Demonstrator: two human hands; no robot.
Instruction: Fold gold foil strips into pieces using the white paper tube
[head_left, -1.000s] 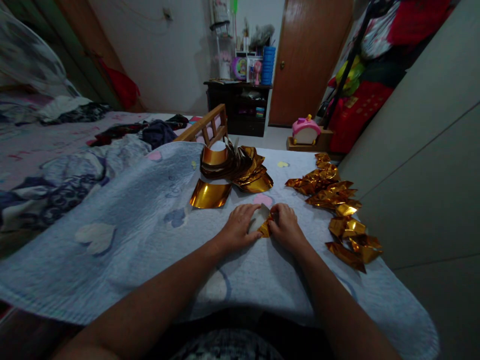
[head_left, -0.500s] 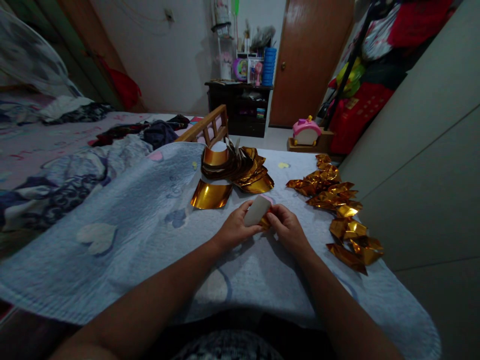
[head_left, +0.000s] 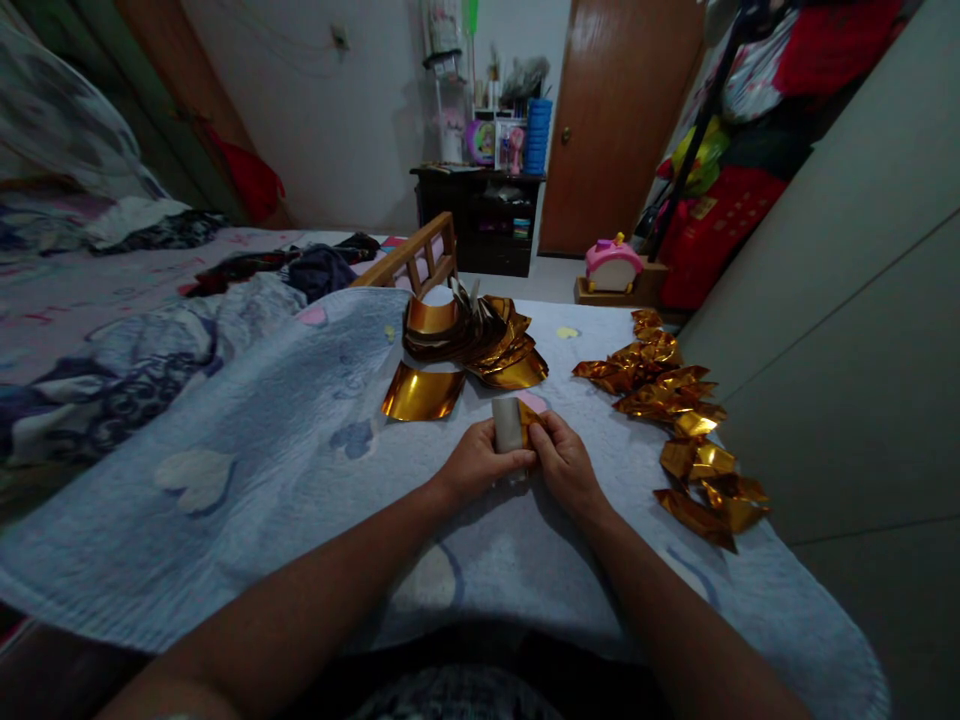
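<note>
No text is readable; the pink bedsheet's (head_left: 112,285) red marks (head_left: 43,317) blur.

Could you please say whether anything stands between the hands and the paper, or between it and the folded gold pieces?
Nothing visible separates the left hand or right hand from the paper; both hold it. Between it and the folded gold pieces stands the right hand.

Home, bedroom by the look of it — bed (head_left: 255,238) heaped with rumpled bedding (head_left: 150,345); wooden door (head_left: 596,130); dark cabinet (head_left: 476,220) bearing household clutter; pink toy-like case (head_left: 613,265) near the door.
</note>
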